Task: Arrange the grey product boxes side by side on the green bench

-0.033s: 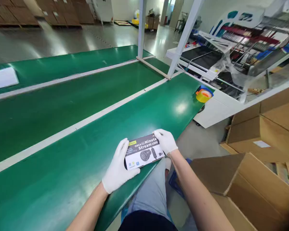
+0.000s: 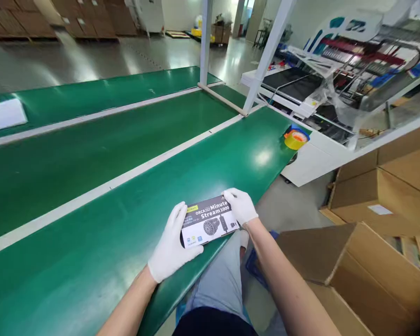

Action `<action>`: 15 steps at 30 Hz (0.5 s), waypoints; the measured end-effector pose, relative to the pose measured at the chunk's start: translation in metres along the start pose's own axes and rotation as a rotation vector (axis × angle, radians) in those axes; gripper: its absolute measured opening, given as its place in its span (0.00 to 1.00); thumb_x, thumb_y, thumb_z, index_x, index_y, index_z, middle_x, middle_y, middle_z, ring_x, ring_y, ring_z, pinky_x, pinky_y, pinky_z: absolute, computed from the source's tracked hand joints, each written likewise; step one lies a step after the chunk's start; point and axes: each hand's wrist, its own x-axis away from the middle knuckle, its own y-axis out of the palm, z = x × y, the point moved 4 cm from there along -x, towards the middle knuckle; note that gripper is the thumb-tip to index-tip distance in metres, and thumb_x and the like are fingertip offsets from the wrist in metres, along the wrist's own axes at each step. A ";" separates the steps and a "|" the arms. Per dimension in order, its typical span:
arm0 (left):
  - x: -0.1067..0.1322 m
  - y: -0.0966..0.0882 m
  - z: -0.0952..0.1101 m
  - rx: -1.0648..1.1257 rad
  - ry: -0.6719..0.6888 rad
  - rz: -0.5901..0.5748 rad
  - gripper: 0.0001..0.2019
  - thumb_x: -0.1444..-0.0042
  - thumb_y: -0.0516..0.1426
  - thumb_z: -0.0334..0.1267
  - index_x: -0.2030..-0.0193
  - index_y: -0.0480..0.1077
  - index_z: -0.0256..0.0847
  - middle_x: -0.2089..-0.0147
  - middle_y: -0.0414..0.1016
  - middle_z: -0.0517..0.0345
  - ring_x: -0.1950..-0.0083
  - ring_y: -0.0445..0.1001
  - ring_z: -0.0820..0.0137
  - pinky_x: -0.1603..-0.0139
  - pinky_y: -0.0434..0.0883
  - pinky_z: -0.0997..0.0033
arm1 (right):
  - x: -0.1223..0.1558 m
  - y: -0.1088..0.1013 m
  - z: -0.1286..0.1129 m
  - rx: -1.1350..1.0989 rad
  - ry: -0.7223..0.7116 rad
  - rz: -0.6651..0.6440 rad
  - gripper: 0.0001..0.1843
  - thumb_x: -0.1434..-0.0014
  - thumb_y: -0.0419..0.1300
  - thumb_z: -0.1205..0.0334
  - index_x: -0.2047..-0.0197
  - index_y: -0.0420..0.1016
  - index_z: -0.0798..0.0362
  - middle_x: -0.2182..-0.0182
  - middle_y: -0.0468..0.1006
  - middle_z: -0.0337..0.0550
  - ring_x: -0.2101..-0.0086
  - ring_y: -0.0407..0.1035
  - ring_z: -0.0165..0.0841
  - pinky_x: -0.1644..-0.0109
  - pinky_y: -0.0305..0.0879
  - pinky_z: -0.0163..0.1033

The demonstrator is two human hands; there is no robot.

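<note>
A small product box (image 2: 209, 221), dark on top and white below with "Minute Stream 1000" printed on its face, lay flat at the near edge of the green workbench (image 2: 91, 196), not far from that edge's right-hand corner. Both hands wore white gloves and held the box by its two short ends. The left hand (image 2: 170, 246) gripped the left end, fingers curled up along the far side and the thumb tucked under the near lower corner. The right hand (image 2: 241, 205) was closed over the upper right end, fingertips laid on the top edge and the palm against the side. The printed face was turned up toward the camera and tilted slightly, its right end farther from the person.

Farther along the bench, at its right-hand edge, sat a roll of yellow tape (image 2: 296, 137) in a blue holder, well apart from the box. White strips divided the green surface into lanes, and a white sheet (image 2: 4, 114) lay at the far left. Open cardboard cartons (image 2: 357, 261) stood on the floor to the right of the person's legs, near the right forearm.
</note>
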 end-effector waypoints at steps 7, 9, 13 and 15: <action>-0.002 -0.004 -0.003 0.030 0.034 -0.017 0.55 0.45 0.67 0.58 0.21 0.38 0.51 0.19 0.36 0.43 0.20 0.38 0.41 0.22 0.46 0.32 | 0.018 0.000 0.030 -0.193 0.048 0.066 0.19 0.41 0.55 0.50 0.57 0.80 0.53 0.73 0.76 0.39 0.73 0.66 0.33 0.66 0.62 0.39; -0.002 -0.004 -0.004 0.020 0.050 -0.016 0.55 0.45 0.67 0.58 0.21 0.38 0.51 0.19 0.36 0.44 0.20 0.38 0.42 0.22 0.47 0.33 | 0.033 -0.003 0.038 -0.316 0.051 0.082 0.21 0.40 0.56 0.49 0.52 0.77 0.53 0.74 0.76 0.38 0.75 0.65 0.31 0.67 0.63 0.38; -0.004 -0.006 -0.004 -0.003 0.066 -0.013 0.55 0.45 0.67 0.59 0.21 0.38 0.53 0.19 0.36 0.45 0.20 0.38 0.43 0.22 0.47 0.35 | 0.076 -0.022 0.071 -0.461 0.078 0.174 0.21 0.42 0.63 0.48 0.52 0.77 0.55 0.68 0.81 0.43 0.76 0.65 0.29 0.69 0.64 0.37; -0.004 -0.006 -0.004 -0.010 0.066 -0.014 0.55 0.45 0.67 0.60 0.21 0.37 0.53 0.19 0.35 0.46 0.20 0.37 0.43 0.22 0.47 0.36 | 0.103 -0.032 0.109 -0.398 0.161 0.208 0.25 0.43 0.65 0.45 0.50 0.78 0.56 0.68 0.81 0.44 0.76 0.67 0.29 0.69 0.65 0.37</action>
